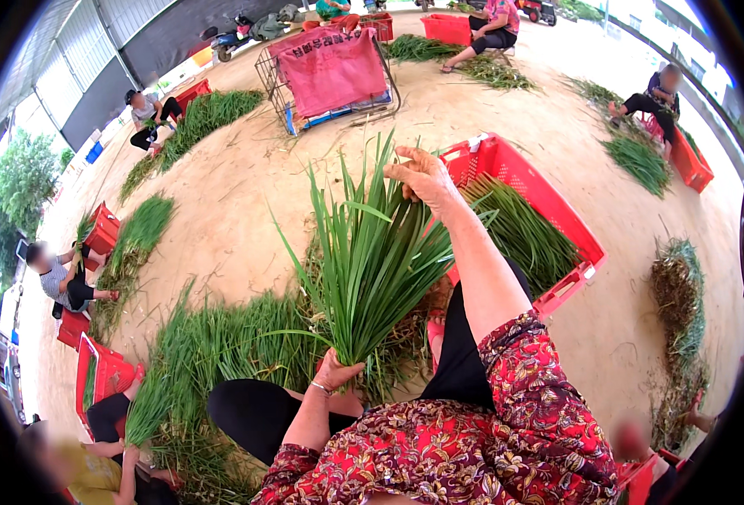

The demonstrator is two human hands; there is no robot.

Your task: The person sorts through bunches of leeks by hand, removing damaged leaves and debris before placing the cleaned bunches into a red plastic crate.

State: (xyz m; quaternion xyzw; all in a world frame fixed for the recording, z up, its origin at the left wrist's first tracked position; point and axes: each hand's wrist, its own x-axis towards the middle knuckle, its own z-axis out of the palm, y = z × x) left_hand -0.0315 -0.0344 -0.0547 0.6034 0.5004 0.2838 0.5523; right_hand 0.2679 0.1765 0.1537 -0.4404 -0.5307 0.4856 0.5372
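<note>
My left hand point(337, 370) is closed round the lower stems of a fanned bunch of garlic chives point(359, 282), holding it upright before my knees. At the bunch's upper right, my right hand point(425, 178) has its fingers bent in at the leaf tips, and which leaves they pinch is partly hidden. Just beyond my right forearm stands a red plastic crate point(549, 198) with more chives point(528, 240) laid lengthwise in it. A broad heap of loose chives point(237, 341) covers the ground to my left and under the bunch.
A co-worker point(94, 459) at the lower left handles chives beside another red crate point(107, 370). A wire cage cart point(279, 84) draped with a pink cloth point(330, 71) stands ahead. Other seated people have crates and chive piles around them. Withered trimmings point(679, 311) lie on the right.
</note>
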